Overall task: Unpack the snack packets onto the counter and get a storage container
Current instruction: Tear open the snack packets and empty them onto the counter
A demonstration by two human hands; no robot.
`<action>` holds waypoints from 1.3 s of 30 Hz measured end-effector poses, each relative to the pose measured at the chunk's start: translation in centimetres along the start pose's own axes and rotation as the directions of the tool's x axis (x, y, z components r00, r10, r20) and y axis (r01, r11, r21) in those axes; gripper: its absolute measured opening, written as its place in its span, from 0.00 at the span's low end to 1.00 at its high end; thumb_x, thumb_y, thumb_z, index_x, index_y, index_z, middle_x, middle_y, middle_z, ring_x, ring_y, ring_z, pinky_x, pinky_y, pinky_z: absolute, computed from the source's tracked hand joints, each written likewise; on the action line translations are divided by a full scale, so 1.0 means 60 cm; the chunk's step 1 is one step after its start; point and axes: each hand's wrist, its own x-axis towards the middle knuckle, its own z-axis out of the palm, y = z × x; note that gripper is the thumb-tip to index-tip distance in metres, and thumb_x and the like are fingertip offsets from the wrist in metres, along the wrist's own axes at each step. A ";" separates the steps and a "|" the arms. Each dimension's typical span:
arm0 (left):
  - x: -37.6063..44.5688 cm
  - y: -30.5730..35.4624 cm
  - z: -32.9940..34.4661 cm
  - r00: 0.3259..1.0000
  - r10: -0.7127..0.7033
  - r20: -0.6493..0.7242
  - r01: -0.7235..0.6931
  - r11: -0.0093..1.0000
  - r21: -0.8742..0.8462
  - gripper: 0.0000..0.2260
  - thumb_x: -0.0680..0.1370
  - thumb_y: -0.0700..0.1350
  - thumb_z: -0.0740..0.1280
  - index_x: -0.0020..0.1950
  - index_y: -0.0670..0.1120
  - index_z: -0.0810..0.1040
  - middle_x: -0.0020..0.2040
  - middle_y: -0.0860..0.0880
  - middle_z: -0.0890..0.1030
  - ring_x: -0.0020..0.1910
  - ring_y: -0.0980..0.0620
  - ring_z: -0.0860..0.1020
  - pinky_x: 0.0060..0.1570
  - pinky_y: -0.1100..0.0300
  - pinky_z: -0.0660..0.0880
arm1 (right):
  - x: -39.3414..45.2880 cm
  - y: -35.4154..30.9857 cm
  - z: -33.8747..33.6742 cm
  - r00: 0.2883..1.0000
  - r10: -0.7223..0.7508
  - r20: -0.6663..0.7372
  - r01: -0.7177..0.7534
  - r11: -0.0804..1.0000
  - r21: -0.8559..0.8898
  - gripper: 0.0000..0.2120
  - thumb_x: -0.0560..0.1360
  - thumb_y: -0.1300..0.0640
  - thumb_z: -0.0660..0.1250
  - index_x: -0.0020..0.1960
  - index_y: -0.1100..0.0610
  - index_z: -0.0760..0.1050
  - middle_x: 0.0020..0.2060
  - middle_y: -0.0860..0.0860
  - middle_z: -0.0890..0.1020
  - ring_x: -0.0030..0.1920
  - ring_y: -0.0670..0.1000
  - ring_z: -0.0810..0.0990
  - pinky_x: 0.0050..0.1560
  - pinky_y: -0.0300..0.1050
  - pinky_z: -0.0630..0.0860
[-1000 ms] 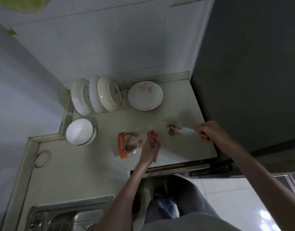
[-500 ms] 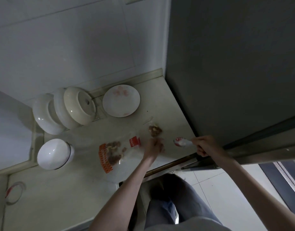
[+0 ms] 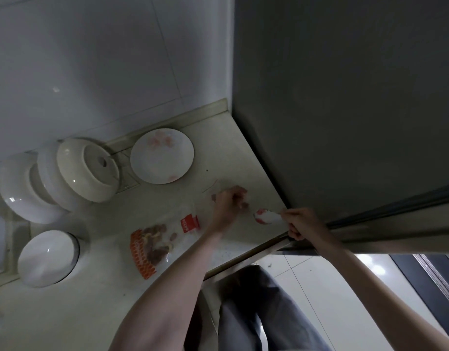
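A clear snack bag (image 3: 152,247) with an orange end and a red label lies flat on the pale counter (image 3: 96,295), with brown pieces inside. To its right, my left hand (image 3: 227,205) is curled down over a small pile of loose brown snack pieces (image 3: 243,196) and pinches them. By the counter's front right corner my right hand (image 3: 303,224) pinches a small white and red packet (image 3: 266,216) just above the surface. No storage container is in view.
A flowered white plate (image 3: 162,159) lies behind the snacks. Several white bowls (image 3: 86,171) lean in a rack at the back left, and another bowl (image 3: 47,257) sits upside down. A tall dark appliance (image 3: 345,97) walls the counter's right side. Tiled floor lies below.
My left hand left the bag's red label and moved right onto the loose brown pieces. My right hand drew the white and red packet toward the counter's front corner. The view swung right.
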 end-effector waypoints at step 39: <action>-0.777 -0.121 0.044 0.242 -0.876 -0.417 0.271 0.474 -0.838 0.10 0.74 0.33 0.64 0.53 0.41 0.79 0.51 0.43 0.82 0.47 0.46 0.78 0.44 0.57 0.71 | -0.176 0.056 0.314 0.572 -0.021 0.820 0.821 0.007 -0.572 0.12 0.78 0.60 0.58 0.47 0.64 0.77 0.47 0.62 0.82 0.48 0.59 0.79 0.46 0.46 0.72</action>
